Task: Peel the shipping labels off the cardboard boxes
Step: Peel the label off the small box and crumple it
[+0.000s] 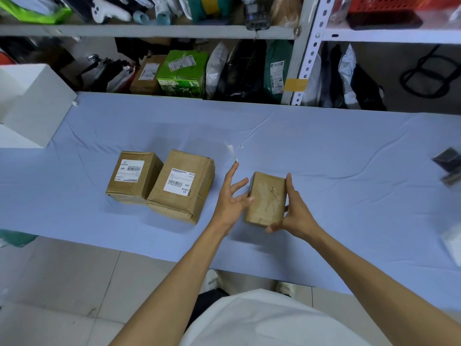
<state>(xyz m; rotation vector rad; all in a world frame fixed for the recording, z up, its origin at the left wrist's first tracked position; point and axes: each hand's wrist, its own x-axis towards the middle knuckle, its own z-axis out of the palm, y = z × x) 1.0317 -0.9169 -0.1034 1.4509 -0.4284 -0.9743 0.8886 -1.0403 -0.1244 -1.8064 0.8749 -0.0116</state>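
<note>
Person, head-camera view. Torso: plain white top (269,320), smooth fabric, no print or marking visible, filling the lower frame below the bench (324,151) edge. Arms: bare from wherever the sleeves end, which is out of view; no watch, bracelet or band at either wrist. Hands: left hand (230,199) and right hand (295,213) both bare, no gloves, no rings visible. Legs: dark garment (207,303) showing beneath the bench's near edge. Feet: pale shoes (212,279), partly hidden under that edge.

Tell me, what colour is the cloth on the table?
Pale blue-lavender, plain with no pattern. The tablecloth shows in the head view.
</note>
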